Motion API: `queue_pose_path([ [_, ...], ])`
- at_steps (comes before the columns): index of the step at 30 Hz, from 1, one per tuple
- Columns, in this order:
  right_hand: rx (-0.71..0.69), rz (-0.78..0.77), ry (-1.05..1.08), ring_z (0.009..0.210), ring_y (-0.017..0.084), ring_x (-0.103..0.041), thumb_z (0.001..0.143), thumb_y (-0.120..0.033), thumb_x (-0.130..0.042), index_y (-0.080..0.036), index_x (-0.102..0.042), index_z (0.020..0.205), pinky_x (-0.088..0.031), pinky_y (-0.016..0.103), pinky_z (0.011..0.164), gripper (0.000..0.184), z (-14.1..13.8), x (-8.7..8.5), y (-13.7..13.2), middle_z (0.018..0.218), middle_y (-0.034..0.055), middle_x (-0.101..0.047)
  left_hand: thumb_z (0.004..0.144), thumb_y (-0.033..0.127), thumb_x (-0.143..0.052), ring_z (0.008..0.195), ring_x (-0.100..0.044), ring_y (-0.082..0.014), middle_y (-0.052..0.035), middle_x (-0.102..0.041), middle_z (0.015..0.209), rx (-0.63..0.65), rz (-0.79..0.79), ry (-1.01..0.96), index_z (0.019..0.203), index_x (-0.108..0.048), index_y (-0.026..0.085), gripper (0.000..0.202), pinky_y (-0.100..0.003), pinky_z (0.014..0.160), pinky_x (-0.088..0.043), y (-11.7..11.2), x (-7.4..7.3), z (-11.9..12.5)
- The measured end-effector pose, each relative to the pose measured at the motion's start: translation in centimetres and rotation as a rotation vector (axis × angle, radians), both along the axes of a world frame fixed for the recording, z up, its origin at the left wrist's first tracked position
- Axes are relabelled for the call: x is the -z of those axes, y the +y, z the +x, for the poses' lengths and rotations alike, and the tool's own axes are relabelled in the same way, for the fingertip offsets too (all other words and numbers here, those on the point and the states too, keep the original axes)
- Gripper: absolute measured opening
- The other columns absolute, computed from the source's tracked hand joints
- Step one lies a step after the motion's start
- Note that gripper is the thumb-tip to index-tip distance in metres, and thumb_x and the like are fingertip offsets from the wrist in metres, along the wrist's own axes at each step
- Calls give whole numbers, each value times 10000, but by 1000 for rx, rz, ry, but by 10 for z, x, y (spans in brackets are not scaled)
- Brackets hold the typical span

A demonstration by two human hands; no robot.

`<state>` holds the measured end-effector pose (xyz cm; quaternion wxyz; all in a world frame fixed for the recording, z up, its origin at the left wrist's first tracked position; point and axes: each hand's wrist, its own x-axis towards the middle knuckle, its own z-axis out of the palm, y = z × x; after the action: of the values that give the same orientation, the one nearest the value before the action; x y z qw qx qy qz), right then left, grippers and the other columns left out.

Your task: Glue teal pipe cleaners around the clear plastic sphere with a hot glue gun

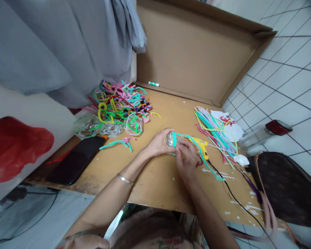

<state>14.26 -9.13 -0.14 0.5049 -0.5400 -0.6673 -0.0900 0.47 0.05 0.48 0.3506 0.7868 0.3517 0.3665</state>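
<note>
My left hand (159,141) is closed around a small clear plastic container (169,140), rounded in shape, above the middle of the table. A turquoise pipe cleaner (203,162) circles the container as a band, and its long free end arches over my right hand (187,158) and droops to the right. The fingertips of that hand are pinched together on the band at the container's near side; they partly hide what lies between them. Just beyond my right hand lies a yellow glue gun (204,153), its black cord trailing toward the front right.
Tangled colourful pipe cleaners (119,100) are heaped at the back left, beside clear balls (112,129). A black phone (76,160) lies front left. Straight pipe cleaners (214,126), a glass bottle (259,136) and a brown bag (287,186) occupy the right. Cardboard (197,48) stands behind.
</note>
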Motion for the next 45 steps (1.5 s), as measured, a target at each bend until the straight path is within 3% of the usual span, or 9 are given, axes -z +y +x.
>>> queue_pose_path([
  [6, -46, -5, 30, 1030, 215, -639, 921, -180, -472, -211, -671, 1045, -542, 425, 897, 237, 2, 1, -3, 1043, 94, -678, 543, 446, -870, 1148, -597, -311, -127, -627, 1231, -7, -82, 6, 1253, -520, 165, 840, -459, 1020, -459, 1, -2, -2],
  [11, -1, 9, 50, 854, 193, -662, 902, -173, -509, -213, -670, 938, -548, 365, 790, 170, 4, 5, -6, 869, 57, -690, 528, 426, -889, 1145, -603, -293, -100, -632, 1232, -11, -111, -23, 1240, -530, 194, 830, -441, 1012, -467, 0, -5, -3],
  [16, -8, 6, 28, 746, 177, -656, 883, -148, -526, -191, -664, 957, -531, 311, 674, 163, 0, 8, -6, 821, 58, -701, 498, 434, -904, 1137, -603, -291, -103, -634, 1222, -18, -132, -26, 1238, -530, 190, 864, -429, 998, -472, 2, -3, -3],
  [19, -36, -1, 46, 766, 172, -670, 887, -142, -504, -200, -670, 957, -534, 313, 699, 189, -3, 7, -6, 844, 53, -718, 491, 438, -906, 1136, -599, -296, -116, -630, 1218, -15, -143, -22, 1257, -521, 172, 897, -429, 997, -467, 3, -2, -3],
  [27, -109, -201, 252, 818, 183, -680, 896, -225, -496, -201, -695, 919, -549, 323, 755, 201, -1, 6, -9, 871, 64, -728, 481, 469, -905, 1152, -585, -299, -104, -626, 1228, -4, -158, -35, 1258, -528, 190, 908, -421, 1017, -449, 3, -3, -4],
  [34, -105, -217, 299, 881, 185, -685, 912, -240, -503, -208, -684, 1055, -552, 336, 798, 233, -2, 7, -9, 980, 66, -738, 506, 430, -898, 1142, -591, -295, -113, -628, 1221, -5, -161, 1, 1265, -515, 169, 890, -414, 1005, -453, 1, -7, -5],
  [38, -174, -217, 266, 933, 182, -671, 913, -209, -479, -208, -686, 1055, -540, 340, 836, 251, -2, 5, -8, 997, 69, -725, 494, 429, -903, 1137, -593, -293, -109, -628, 1218, -1, -146, -6, 1254, -521, 173, 889, -406, 998, -456, 0, -8, -4],
  [45, -207, -322, 394, 977, 183, -648, 928, -267, -479, -239, -690, 1076, -528, 341, 858, 259, -1, 6, -9, 1029, 56, -703, 523, 441, -888, 1143, -588, -300, -126, -628, 1221, -10, -142, 22, 1256, -519, 154, 870, -418, 1002, -451, -2, -11, -4],
])
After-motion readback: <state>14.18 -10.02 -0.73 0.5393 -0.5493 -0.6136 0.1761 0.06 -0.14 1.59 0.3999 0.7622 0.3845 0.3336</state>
